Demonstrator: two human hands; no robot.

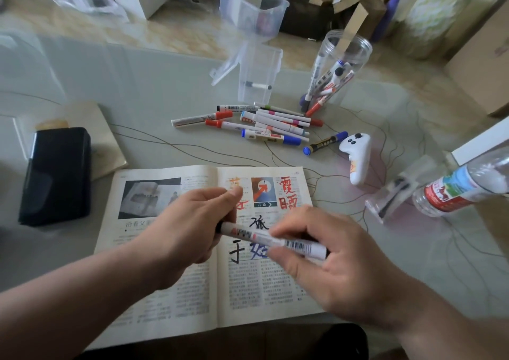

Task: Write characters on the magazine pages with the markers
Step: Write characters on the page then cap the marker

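Since the containers catch the eye first: toward the far edge of the table (154,89) stands a round clear jar (355,54) with a bunch of markers (330,78) leaning inside, red, blue and black caps mixed. Just left of it is a clear rectangular tub (260,65) with a single white marker (259,86) lying flat on its bottom. In front of both, a loose pile of markers (264,124) is spread on the tabletop. At the near edge the magazine (170,249) lies open, with big handwritten characters in orange, red, black and blue on its right page. Both hands hover over that page sharing one barcoded marker (275,240), held roughly level. The left hand (190,222) has its fingers curled around the marker's left end, and the right hand (338,263) pinches the barrel near the other end between thumb and fingertips. Can't tell whether the cap is on.
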